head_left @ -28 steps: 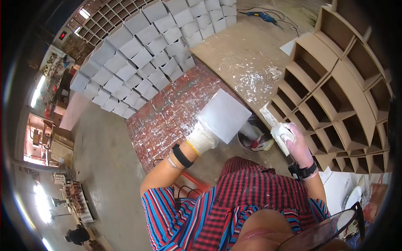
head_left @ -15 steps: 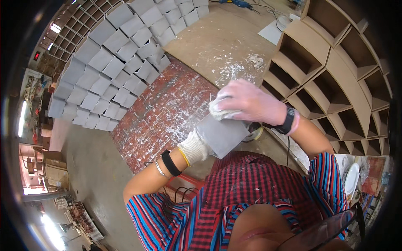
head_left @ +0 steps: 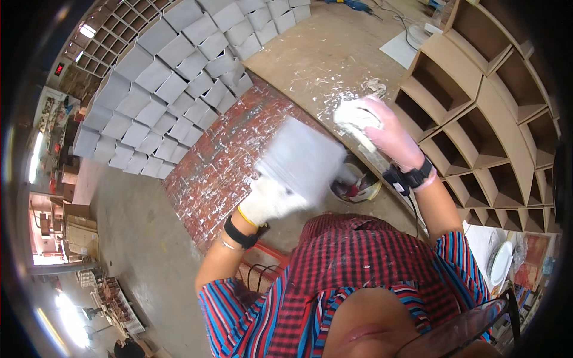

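Observation:
A grey box (head_left: pixel 302 161) with flat sides is blurred by motion in front of me. My left hand (head_left: pixel 271 201), in a white knit glove, grips its lower left side; the glove partly hides that edge. My right hand (head_left: pixel 391 131), in a thin pink glove, is closed around a wadded white cloth (head_left: pixel 354 118). The cloth is apart from the box, to its upper right, over the edge of a white-spattered brown board (head_left: pixel 298 65).
Grey boxes (head_left: pixel 173 86) stand stacked in rows at the far left. Beneath the box lies a white-smeared reddish board (head_left: pixel 221 143). A bucket (head_left: pixel 365 194) is below my right hand. Brown compartment shelving (head_left: pixel 471 128) rises at the right. A red stool frame (head_left: pixel 268 253) is by my left arm.
My right hand and the cloth have left the box and moved up and right. My left hand has raised the box and turned it, uncovering the bucket.

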A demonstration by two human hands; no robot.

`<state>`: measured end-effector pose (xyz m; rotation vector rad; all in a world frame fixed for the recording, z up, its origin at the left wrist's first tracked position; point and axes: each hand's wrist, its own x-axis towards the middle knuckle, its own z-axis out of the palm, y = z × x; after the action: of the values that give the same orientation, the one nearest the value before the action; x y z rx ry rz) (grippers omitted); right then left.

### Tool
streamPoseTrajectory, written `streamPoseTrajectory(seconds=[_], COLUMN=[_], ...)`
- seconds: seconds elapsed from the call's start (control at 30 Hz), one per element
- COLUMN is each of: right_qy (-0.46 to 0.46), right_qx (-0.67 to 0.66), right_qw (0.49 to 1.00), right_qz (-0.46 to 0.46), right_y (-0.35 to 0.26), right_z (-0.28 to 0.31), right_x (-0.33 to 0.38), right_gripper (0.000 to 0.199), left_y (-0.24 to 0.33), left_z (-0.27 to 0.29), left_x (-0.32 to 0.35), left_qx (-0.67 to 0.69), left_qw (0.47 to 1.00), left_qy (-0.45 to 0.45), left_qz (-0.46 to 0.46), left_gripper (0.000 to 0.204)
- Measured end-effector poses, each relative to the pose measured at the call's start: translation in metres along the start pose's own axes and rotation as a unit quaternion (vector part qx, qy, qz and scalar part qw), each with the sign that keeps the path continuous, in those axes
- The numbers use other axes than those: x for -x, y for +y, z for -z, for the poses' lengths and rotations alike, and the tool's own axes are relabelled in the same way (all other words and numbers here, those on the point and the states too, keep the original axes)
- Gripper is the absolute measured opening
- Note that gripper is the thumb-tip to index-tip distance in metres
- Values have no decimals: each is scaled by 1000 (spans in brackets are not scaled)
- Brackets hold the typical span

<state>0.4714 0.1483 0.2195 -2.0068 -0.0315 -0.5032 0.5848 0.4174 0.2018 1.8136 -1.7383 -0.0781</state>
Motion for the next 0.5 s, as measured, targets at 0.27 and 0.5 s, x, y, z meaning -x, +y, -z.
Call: streamPoseTrajectory(seconds=[0.27, 0.5], right_qy=[20, 32], right_qx=[-85, -134], right_qw=[991, 982], right_qz=[-99, -127], right_y=[0, 10], right_z=[-3, -16], right_x=[48, 68], right_gripper=[42, 46], left_y=[-30, -31], left_z=[-48, -81], left_x=[10, 22], left_qx=[787, 791], left_qw=[405, 347], left_qy=[379, 423], left_qz=[271, 275], left_gripper=[84, 78])
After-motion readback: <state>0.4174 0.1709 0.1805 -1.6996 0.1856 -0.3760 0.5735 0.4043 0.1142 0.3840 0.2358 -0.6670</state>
